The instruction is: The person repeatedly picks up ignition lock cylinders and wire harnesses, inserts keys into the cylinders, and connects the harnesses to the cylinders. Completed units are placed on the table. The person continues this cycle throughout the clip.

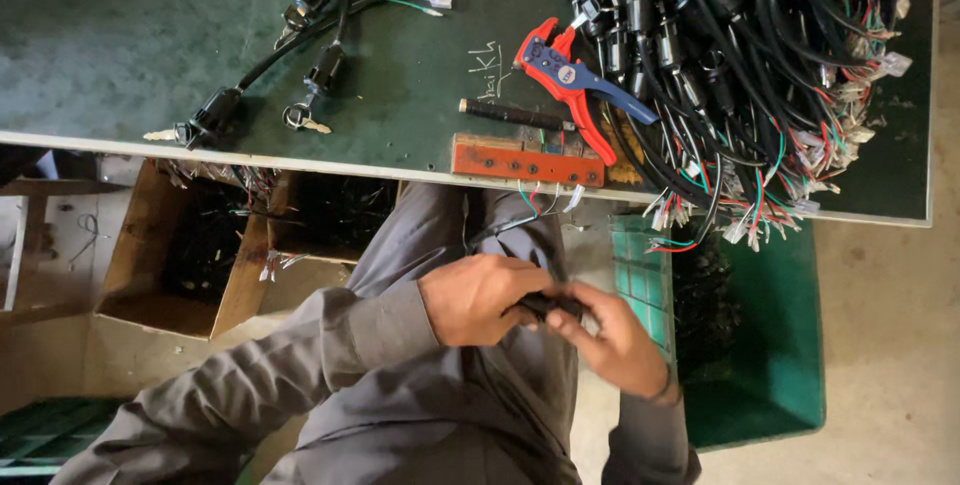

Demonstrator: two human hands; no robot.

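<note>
Black plastic connector piece [548,305] with its wires sat over the lap, below the green tabletop [120,55], gripped by both hands: left hand [480,297] closed around it, right hand [612,337] pinching its end. A few finished black harnesses [300,55] lay left; a big tangled pile of wires [740,75] waited on the right.

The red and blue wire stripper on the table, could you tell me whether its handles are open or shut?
Open: the wire stripper lies flat on the green table, its red and blue handles spread apart, untouched by either hand.

Wire stripper [572,80] lies on table [120,45], left of cable pile [760,55].
</note>
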